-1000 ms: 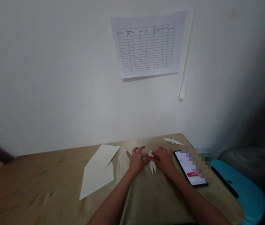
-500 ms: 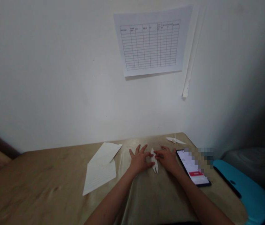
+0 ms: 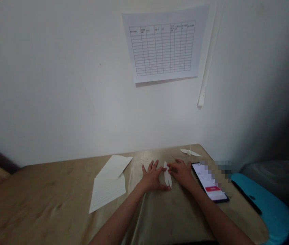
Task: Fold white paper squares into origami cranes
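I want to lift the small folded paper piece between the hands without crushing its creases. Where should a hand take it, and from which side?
Probably by the far tip of the folded paper piece, pinched from above across its narrow width. It lies flat on the table, long and slim, with the left hand and right hand pressing its sides, so only the ends are free; the near end splits into two thin points.

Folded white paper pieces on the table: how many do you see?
2. One narrow folded white paper piece lies between the left hand and right hand; one small folded white paper figure sits at the table's far right corner.
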### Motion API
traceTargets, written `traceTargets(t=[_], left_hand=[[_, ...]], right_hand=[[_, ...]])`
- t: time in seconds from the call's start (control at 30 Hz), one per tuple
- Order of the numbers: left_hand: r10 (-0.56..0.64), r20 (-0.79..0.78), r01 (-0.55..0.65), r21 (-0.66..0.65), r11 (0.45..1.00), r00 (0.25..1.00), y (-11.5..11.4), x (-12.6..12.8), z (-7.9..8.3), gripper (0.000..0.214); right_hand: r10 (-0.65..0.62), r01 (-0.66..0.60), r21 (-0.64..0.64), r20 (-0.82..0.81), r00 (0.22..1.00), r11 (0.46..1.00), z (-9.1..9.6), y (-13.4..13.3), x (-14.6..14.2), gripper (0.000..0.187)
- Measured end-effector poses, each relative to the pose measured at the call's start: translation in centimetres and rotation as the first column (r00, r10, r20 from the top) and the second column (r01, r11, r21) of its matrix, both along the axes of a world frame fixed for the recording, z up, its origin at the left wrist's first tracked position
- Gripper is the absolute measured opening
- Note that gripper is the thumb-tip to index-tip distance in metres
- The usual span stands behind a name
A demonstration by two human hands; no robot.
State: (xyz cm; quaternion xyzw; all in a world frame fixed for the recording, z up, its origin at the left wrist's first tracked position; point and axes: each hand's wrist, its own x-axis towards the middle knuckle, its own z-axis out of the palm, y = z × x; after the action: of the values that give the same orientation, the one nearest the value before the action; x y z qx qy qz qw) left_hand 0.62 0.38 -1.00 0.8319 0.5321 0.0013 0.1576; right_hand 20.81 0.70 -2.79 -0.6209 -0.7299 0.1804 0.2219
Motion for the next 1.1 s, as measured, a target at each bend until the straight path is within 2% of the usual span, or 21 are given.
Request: traceTargets(t=[0.2,0.37,0.47,1.1], left_hand=[[-0.026,0.029,0.024,0.062,0.998,0.999,-0.2,-0.6,-0.6,0.104],[-0.063,0.026,0.062,0.042,0.997,0.998,0.2,-1.4,-0.3,0.076],[-0.059,0.026,0.058,0.043,0.997,0.998,0.3,-1.5,-0.1,0.067],[-0.037,0.011,0.036,0.049,0.998,0.999,0.3,-1.2,-0.3,0.070]], right_hand=[[0.030,-0.029,0.020,-0.007,1.000,0.999,0.0,-0.4,0.0,0.023],[0.065,-0.066,0.024,0.041,0.997,0.998,0.3,-0.9,0.0,0.026],[0.081,-0.083,0.020,0.088,0.993,0.996,0.4,-1.0,0.0,0.032],[0.235,-0.217,-0.144,0.123,0.964,0.965,1.5,-1.8,1.1,0.063]])
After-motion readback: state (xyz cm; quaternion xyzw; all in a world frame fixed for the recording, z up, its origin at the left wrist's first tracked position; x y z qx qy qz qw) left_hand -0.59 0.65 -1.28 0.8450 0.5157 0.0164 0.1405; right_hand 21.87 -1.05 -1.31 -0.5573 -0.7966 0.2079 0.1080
